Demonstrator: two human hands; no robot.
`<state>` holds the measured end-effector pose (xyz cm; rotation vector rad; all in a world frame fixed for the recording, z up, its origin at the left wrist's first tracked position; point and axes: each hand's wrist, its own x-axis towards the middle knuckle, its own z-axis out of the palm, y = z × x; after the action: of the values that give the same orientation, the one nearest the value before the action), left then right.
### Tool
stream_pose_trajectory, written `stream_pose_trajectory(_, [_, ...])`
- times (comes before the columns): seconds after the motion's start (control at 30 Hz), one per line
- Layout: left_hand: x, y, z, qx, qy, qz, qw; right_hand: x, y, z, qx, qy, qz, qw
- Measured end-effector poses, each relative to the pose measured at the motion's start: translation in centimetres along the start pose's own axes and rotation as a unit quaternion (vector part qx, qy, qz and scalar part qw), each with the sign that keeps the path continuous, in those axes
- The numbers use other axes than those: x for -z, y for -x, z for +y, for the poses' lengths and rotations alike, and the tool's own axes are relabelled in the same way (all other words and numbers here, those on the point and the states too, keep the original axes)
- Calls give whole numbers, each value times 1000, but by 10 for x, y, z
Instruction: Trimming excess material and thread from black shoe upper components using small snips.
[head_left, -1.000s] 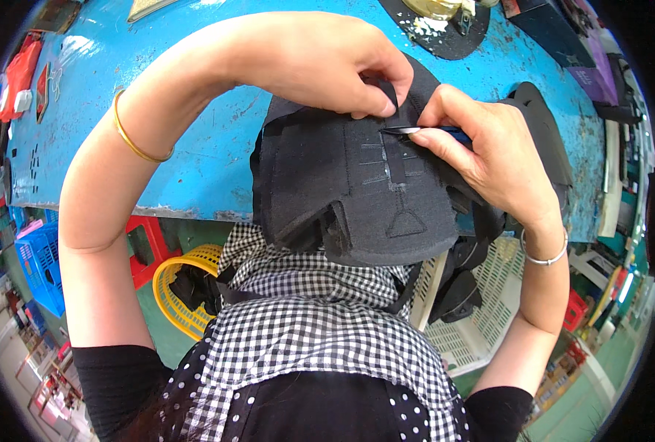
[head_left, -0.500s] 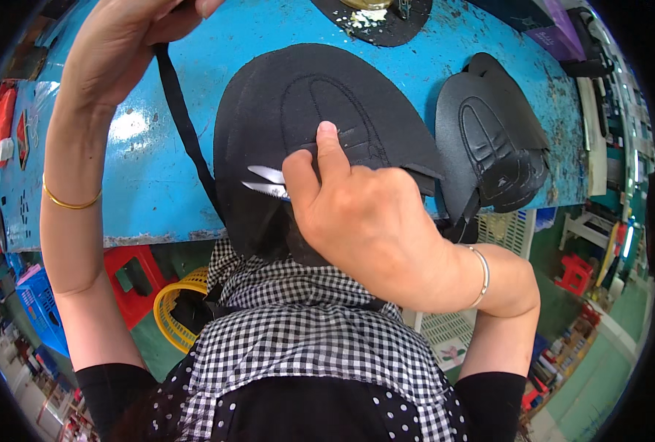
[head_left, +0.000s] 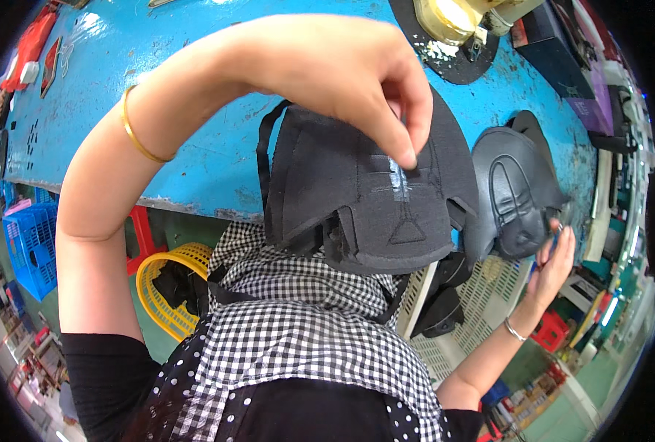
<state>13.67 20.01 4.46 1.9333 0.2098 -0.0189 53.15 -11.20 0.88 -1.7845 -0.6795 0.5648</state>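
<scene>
A black padded fabric piece [head_left: 309, 173] with stitched outlines lies at the table's front edge, its lower part hanging over my lap. A pale glossy streak [head_left: 399, 183] runs down its middle. Above that streak my left hand [head_left: 375, 92] is bent over, thumb and fingertips pinched together; what they hold, if anything, is too small to make out. A narrow black strap [head_left: 264, 144] loops along the piece's left side. My right hand [head_left: 552, 265] is at the right, beside a second black stitched piece [head_left: 515, 195]; its fingertips are blurred, with something shiny by them.
On the blue table [head_left: 202, 158], a pale metal machine part [head_left: 449, 22] stands on a black base at the back. Dark and purple boxes [head_left: 591, 110] sit at the far right. Below are a yellow basket [head_left: 151, 283], a blue crate [head_left: 31, 247] and a pale slatted crate [head_left: 489, 295].
My left hand has come down and right, over the black piece. My right hand, which had small snips with it, has moved off to the right. The piece has shifted, showing the glossy streak.
</scene>
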Motion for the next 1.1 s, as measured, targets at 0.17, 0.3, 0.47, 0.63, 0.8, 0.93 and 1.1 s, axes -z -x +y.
stream_pose_trajectory(0.17, [-19, -23, -7, 49, -74, -51, 995, -22, 14, -13, 41, -55, 16, 997])
stream_pose_trajectory(0.3, [-23, -28, -4, 52, -84, -44, 994, -91, 33, -36, 80, 32, -64, 994])
stream_pose_trajectory(0.47, [-31, -26, -11, -35, -256, 48, 965, -176, 34, -79, 314, 209, -377, 846])
stream_pose_trajectory(0.63, [-11, -20, -2, 35, -262, 42, 964, -202, 23, -87, 389, 289, -446, 753])
stream_pose_trajectory(0.8, [-10, -21, -8, 60, -203, 16, 977, -205, 6, -95, 342, 246, -519, 744])
stream_pose_trajectory(0.93, [-9, -24, -8, 51, -201, 10, 978, -216, 12, -98, 396, 343, -432, 734])
stream_pose_trajectory(1.1, [-9, -21, -6, 62, -210, 7, 976, -222, 8, -103, 380, 325, -430, 752])
